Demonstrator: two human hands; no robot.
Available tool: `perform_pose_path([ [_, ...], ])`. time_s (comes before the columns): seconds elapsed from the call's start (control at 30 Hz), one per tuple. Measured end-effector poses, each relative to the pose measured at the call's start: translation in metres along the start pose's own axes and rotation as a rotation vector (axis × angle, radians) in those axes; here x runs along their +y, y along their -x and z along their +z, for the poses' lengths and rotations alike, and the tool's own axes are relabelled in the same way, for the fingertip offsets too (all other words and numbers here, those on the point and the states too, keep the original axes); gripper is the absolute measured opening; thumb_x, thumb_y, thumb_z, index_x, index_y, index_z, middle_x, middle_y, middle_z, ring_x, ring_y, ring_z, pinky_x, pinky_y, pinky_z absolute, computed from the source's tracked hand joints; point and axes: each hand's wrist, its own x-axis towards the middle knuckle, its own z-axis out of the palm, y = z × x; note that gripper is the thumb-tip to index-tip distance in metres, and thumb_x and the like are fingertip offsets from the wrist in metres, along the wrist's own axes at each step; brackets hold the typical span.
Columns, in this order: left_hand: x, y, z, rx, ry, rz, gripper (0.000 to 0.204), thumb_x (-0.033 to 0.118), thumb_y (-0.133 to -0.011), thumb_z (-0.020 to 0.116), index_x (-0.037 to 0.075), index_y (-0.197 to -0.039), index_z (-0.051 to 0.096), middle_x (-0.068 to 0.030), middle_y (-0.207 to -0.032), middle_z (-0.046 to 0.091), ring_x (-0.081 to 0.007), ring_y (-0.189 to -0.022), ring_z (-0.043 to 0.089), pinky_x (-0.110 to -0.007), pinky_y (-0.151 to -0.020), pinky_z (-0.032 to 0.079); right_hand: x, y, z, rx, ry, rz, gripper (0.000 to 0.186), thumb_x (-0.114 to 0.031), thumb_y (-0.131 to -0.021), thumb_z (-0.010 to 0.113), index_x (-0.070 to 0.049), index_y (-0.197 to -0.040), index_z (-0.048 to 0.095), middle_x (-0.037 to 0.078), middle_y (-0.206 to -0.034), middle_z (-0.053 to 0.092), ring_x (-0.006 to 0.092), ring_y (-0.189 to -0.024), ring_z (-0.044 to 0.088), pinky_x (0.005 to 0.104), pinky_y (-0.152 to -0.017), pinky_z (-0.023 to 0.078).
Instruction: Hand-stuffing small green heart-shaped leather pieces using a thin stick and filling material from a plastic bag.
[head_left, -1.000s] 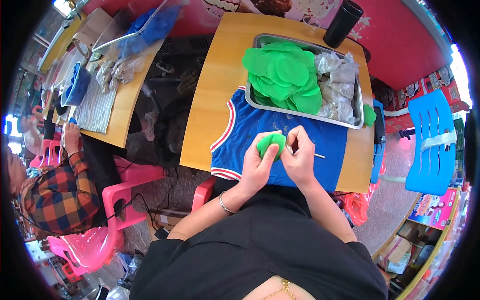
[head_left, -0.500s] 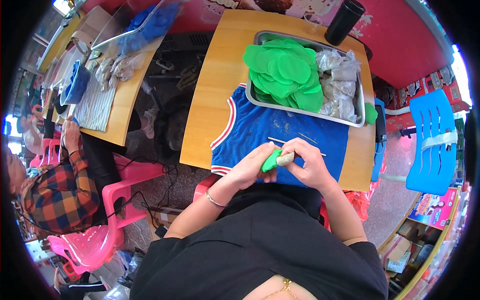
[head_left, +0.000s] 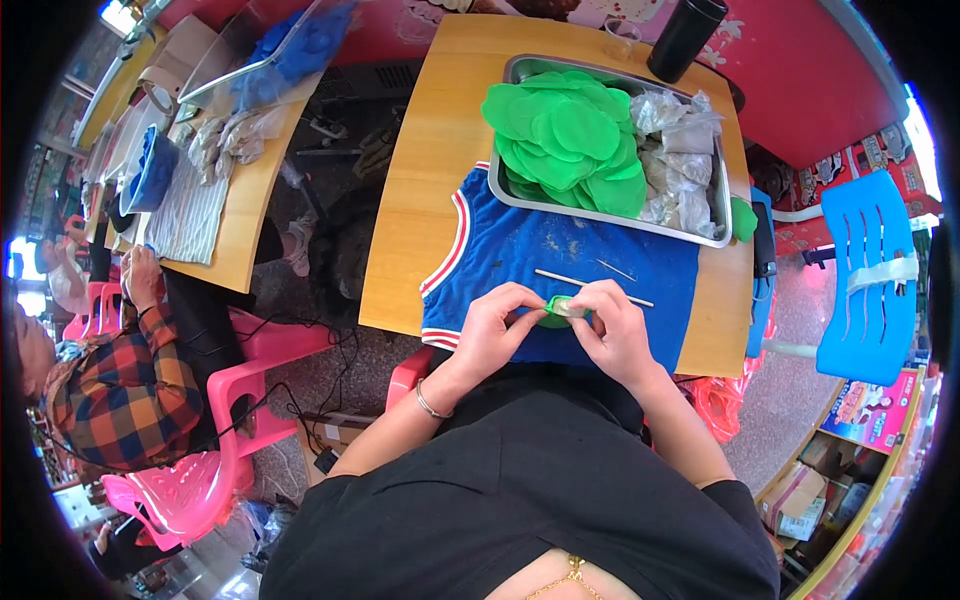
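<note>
two hands pinching a small green piece over a blue cloth.
the left hand (head_left: pixel 493 326) closes thumb and fingertips on the left edge of the green piece (head_left: pixel 553 320), while the right hand (head_left: pixel 620 328) pinches its right side, where a pale lump (head_left: pixel 568 308) shows in the fold; both grips are narrow. the piece is thin and pliable, held above the near part of the blue cloth (head_left: pixel 510 240), a matt fabric with red-and-white edging and pale dusty specks. just beyond lie a straight, slender stick (head_left: pixel 590 286) and a thinner one (head_left: pixel 616 270). behind them, a shiny metal tray (head_left: pixel 600 214) holds flat, rounded green sheets (head_left: pixel 572 135) beside crumpled, translucent bags (head_left: pixel 685 165).
</note>
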Motion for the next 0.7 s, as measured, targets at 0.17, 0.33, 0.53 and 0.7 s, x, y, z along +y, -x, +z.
perform_pose_path([
  [0.17,-0.002,-0.001,0.003,-0.055,0.111,-0.015,0.006,-0.003,-0.079,0.059,-0.001,-0.085,0.060,-0.0087,-0.089,0.062,-0.0156,-0.076,0.060,-0.023,-0.060,0.048,0.003,-0.004,-0.004,-0.050,0.212,-0.218,0.016,-0.003,-0.072,0.066,-0.008,-0.086,0.062,0.008,-0.083,0.056,0.0193,-0.062,0.057,0.0277,-0.053,0.045],
  [0.33,-0.008,-0.002,0.007,-0.027,0.169,-0.017,0.005,-0.001,-0.080,0.058,-0.001,-0.085,0.060,-0.0081,-0.091,0.063,-0.0137,-0.076,0.059,-0.023,-0.062,0.047,-0.016,-0.011,-0.011,-0.192,0.324,-0.177,0.016,-0.007,-0.069,0.069,-0.006,-0.084,0.063,0.007,-0.083,0.058,0.0218,-0.075,0.059,0.0310,-0.062,0.047],
  [0.53,0.005,-0.013,0.008,-0.027,0.314,-0.045,0.005,0.004,-0.082,0.060,0.001,-0.085,0.059,-0.0063,-0.090,0.063,-0.0112,-0.077,0.058,-0.023,-0.066,0.046,-0.015,-0.003,-0.012,-0.021,-0.090,0.100,0.023,0.002,-0.069,0.064,-0.003,-0.091,0.062,0.003,-0.073,0.057,0.0073,-0.053,0.048,0.0195,-0.049,0.038],
  [0.7,0.019,-0.015,0.026,0.058,0.875,-0.125,0.035,0.013,-0.087,0.057,0.007,-0.118,0.040,-0.0046,-0.103,0.053,-0.0123,-0.097,0.051,-0.026,-0.084,0.041,-0.025,-0.011,-0.012,0.054,-0.651,0.392,0.010,0.001,-0.077,0.060,-0.001,-0.087,0.058,-0.006,-0.073,0.052,-0.0030,-0.058,0.041,0.0138,-0.048,0.031],
])
